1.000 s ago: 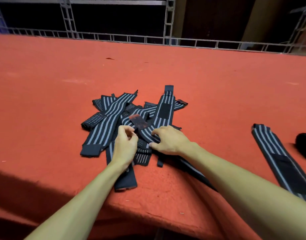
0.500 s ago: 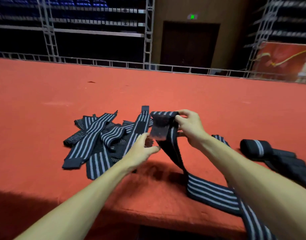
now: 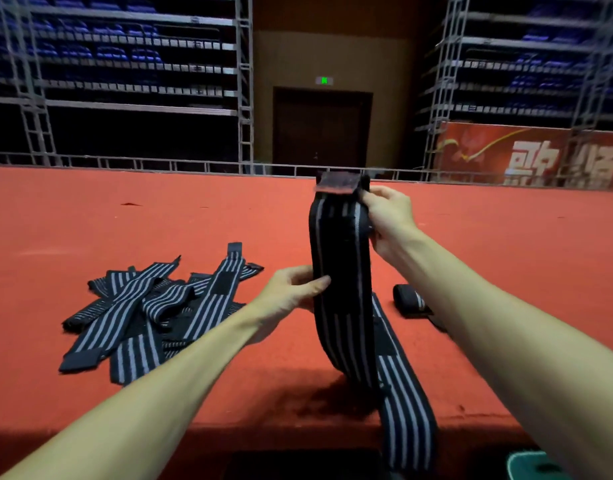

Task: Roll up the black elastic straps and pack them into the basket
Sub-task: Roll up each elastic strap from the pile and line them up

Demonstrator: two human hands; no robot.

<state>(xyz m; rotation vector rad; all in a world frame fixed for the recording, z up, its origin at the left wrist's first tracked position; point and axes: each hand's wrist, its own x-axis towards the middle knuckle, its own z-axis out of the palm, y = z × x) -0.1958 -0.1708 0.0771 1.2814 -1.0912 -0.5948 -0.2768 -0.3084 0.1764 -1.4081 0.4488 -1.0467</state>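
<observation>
A black elastic strap with grey stripes (image 3: 343, 271) is lifted upright above the red table (image 3: 159, 220). My right hand (image 3: 389, 220) pinches its upper end near the fastener patch. My left hand (image 3: 291, 292) grips the strap's left edge lower down. Its tail runs down over the table's front edge. A pile of several loose striped straps (image 3: 152, 313) lies on the table left of my left hand. A rolled strap (image 3: 410, 301) lies on the table, partly behind my right forearm. No basket is recognisable in view.
The table's front edge runs across the bottom of the view. A green object (image 3: 533, 465) shows at the bottom right, below the table edge. A metal railing (image 3: 125, 164) lines the table's far side, with scaffolding and a door behind.
Both hands have raised the strap from just above the table to upright. My right hand went up and away; my left hand took hold of the strap's edge. The view tilted up.
</observation>
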